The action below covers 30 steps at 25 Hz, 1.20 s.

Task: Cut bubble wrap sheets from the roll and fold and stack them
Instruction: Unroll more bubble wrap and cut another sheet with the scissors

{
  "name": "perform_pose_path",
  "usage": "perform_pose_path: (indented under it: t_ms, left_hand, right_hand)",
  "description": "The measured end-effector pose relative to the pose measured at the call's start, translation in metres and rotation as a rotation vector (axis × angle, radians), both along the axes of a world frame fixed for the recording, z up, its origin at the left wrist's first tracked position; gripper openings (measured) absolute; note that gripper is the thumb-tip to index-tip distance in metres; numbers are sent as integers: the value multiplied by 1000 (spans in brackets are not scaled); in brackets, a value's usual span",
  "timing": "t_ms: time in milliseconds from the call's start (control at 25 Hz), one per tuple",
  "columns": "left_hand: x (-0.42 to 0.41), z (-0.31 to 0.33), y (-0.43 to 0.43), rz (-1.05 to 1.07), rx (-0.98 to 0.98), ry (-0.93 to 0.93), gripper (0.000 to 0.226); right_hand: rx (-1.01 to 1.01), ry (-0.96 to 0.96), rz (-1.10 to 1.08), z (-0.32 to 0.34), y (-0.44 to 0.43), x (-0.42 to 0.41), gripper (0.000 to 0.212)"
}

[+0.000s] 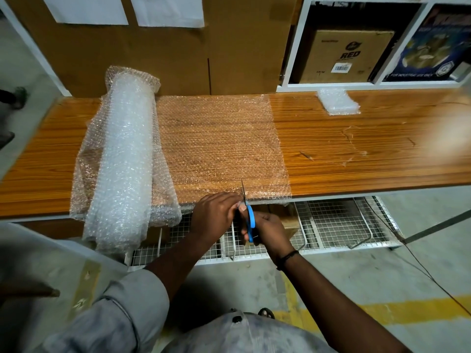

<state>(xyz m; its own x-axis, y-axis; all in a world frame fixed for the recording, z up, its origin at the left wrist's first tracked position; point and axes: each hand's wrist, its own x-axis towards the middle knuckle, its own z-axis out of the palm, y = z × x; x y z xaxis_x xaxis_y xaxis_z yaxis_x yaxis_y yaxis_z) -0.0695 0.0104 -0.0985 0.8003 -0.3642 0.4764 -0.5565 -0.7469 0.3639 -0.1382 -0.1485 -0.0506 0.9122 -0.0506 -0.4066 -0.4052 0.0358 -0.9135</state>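
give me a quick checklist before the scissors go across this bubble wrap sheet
1. Tool in grip: ok, the right hand holds the scissors by the blue handles.
2. Start point: ok, the blades meet the near edge of the sheet, tip pointing away.
3. Edge steadied: ok, the left hand holds it beside the blades.
4. Fingers away from the blades: not ok, they look very close.
5. Cut line: ok, the sheet lies flat on the table, nothing on it.
6. Blades open: cannot tell.

The right hand point(267, 230) holds scissors point(248, 212) at bubble wrap point(219, 143).
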Motion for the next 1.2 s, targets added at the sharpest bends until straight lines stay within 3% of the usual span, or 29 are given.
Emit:
perform_pose_path:
  t_ms: [280,720,1200]
  left_hand:
    - [-3,3,1,-34,-23,3,34]
    - [0,5,2,-9,-42,65,39]
    - [4,5,2,-22,-52,20,26]
  right_hand:
    - [-63,-4,-86,-5,5,3,49]
    - [-76,27,-91,15,3,19,35]
    - [-160,22,-99,12,3,42,35]
